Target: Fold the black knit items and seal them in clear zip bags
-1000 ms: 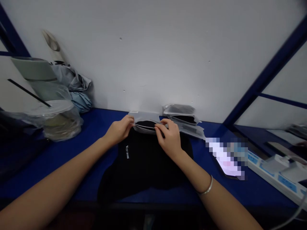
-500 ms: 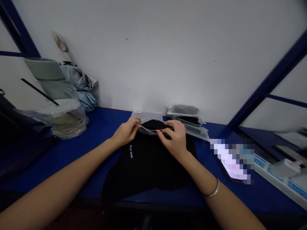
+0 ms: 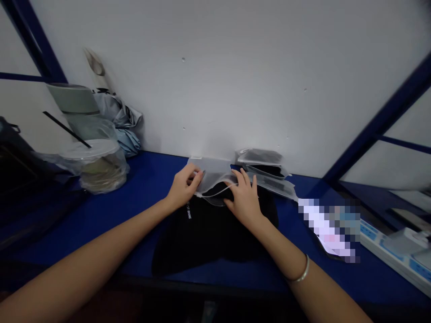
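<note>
A frosted plastic zip bag [image 3: 210, 170] lies at the back of the blue desk, its mouth gaping toward me. Dark material shows inside the mouth. At the bag's left edge, my left hand [image 3: 184, 186] is closed, pinching the plastic between thumb and fingers. My right hand [image 3: 245, 197] rests at the right side of the mouth with its fingers spread; part of one fingertip is behind the bag's rim. Beneath both hands spreads a black cloth item [image 3: 215, 237] with small white lettering near its left side. Its far end is hidden by the bag and hands.
Other plastic bags [image 3: 261, 157] lie against the wall at back right. Right of them are a lit, pixelated phone [image 3: 325, 235] and a white power strip [image 3: 387, 251]. On the left stand a plastic-wrapped drink cup [image 3: 103, 172], a green container [image 3: 72, 98] and a folded umbrella [image 3: 124, 116].
My right hand's fingers have spread from a pinch on the bag's rim. The bag's near rim has dropped toward me, showing more of its frosted far side. The view has shifted slightly.
</note>
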Action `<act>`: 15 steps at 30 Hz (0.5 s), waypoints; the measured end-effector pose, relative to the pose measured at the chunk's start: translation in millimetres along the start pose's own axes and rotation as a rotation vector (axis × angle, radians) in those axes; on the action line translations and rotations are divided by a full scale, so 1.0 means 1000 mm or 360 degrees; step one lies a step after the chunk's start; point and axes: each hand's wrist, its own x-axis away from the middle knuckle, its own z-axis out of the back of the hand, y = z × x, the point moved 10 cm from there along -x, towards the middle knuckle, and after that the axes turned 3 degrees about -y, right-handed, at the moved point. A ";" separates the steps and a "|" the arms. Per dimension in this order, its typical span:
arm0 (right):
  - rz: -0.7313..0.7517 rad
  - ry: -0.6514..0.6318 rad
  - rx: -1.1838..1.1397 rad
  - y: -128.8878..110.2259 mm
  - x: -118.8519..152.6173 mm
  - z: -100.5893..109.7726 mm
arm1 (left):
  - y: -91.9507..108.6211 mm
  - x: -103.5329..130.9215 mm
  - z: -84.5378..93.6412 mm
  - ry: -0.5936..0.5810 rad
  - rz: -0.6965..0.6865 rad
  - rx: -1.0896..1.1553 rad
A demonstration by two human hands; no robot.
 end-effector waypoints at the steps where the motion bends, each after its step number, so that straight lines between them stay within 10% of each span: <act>1: -0.0002 0.0031 0.0006 0.000 0.000 0.001 | -0.010 0.000 0.003 0.0072 0.0170 0.0005; 8: 0.0211 0.0448 -0.0032 -0.018 0.007 0.025 | -0.069 0.010 -0.023 -0.0240 0.1045 0.0367; 15: 0.0654 0.0718 0.0060 -0.039 0.015 0.041 | -0.061 0.011 -0.033 -0.0183 0.1010 0.0988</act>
